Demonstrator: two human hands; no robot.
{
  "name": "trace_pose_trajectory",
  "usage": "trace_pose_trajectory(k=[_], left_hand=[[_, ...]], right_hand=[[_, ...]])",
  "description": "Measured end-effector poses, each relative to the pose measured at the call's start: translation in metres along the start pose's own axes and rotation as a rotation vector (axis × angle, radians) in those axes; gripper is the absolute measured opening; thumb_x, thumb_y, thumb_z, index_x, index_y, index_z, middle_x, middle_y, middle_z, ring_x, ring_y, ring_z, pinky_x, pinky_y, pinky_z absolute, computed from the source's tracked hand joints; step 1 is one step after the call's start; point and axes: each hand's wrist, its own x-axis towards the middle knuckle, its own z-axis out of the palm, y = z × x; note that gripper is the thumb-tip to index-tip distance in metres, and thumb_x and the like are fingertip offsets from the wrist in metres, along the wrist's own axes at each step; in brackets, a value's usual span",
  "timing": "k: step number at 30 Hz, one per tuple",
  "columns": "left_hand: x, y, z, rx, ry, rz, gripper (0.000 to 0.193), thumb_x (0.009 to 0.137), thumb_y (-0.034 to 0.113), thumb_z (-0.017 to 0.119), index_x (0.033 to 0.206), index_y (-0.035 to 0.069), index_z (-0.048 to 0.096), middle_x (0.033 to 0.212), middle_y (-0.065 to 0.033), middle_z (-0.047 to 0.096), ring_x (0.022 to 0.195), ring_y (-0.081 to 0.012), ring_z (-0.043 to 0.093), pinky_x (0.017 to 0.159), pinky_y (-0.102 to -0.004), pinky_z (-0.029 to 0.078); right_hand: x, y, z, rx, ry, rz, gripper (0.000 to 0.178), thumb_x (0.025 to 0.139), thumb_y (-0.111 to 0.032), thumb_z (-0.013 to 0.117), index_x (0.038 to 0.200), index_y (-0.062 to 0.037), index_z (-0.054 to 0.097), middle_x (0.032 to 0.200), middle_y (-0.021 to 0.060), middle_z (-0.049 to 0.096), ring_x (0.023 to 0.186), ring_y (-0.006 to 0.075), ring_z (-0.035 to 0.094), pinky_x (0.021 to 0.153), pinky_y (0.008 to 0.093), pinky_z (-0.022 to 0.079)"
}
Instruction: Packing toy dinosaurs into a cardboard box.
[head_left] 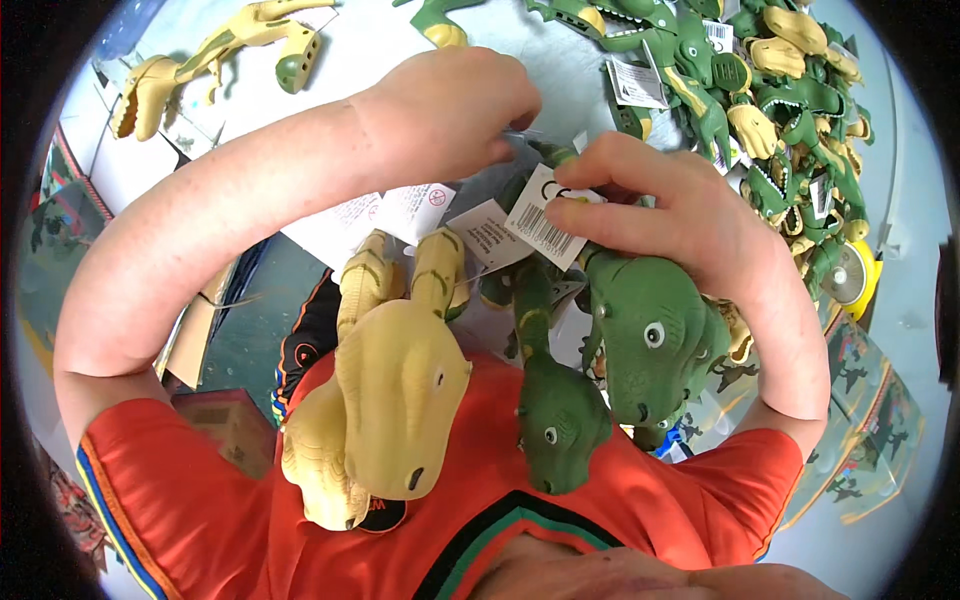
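From my station I read, largest first: a counter (pixel 370 55) carries a heap of toy dinosaurs (pixel 705 120) at far right. Nearer, a tan dinosaur (pixel 405 400) and a large green dinosaur (pixel 650 330) point their heads toward the red shirt (pixel 640 500), a smaller green dinosaur (pixel 560 430) between them; I cannot tell what supports them. Left hand (pixel 450 100): fingers curled; contents hidden, so grip cannot be confirmed. Right hand (pixel 650 190): narrow, thumb and forefinger pinching a white tag (pixel 545 215) above the green heads. Caution: a hard pull could tear this tag; overlap with the neighbouring tag (pixel 485 235) could cause snagging or mis-selection.
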Motion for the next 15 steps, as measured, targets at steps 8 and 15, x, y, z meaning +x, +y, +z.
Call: trace_pose_trajectory(k=[8, 15], left_hand=[[-0.004, 0.005, 0.008, 0.043, 0.043, -0.049, 0.017, 0.082, 0.011, 0.07, 0.098, 0.006, 0.068, 0.097, -0.0143, 0.07, 0.093, -0.0352, 0.068, 0.077, -0.0453, 0.055], [-0.008, 0.007, 0.008, 0.044, 0.068, -0.067, 0.016, 0.083, 0.011, 0.067, 0.098, 0.006, 0.068, 0.097, -0.0146, 0.069, 0.094, -0.0352, 0.068, 0.078, -0.0462, 0.056]], right_hand=[[0.003, 0.007, 0.01, 0.072, 0.118, -0.018, 0.037, 0.08, -0.002, 0.068, 0.117, -0.0086, 0.07, 0.115, 0.0117, 0.063, 0.09, 0.0258, 0.067, 0.074, 0.03, 0.054], [-0.001, 0.004, 0.007, -0.033, 0.054, -0.043, 0.036, 0.078, -0.003, 0.07, 0.114, -0.005, 0.071, 0.115, 0.0142, 0.065, 0.089, 0.0276, 0.067, 0.073, 0.0308, 0.055]])
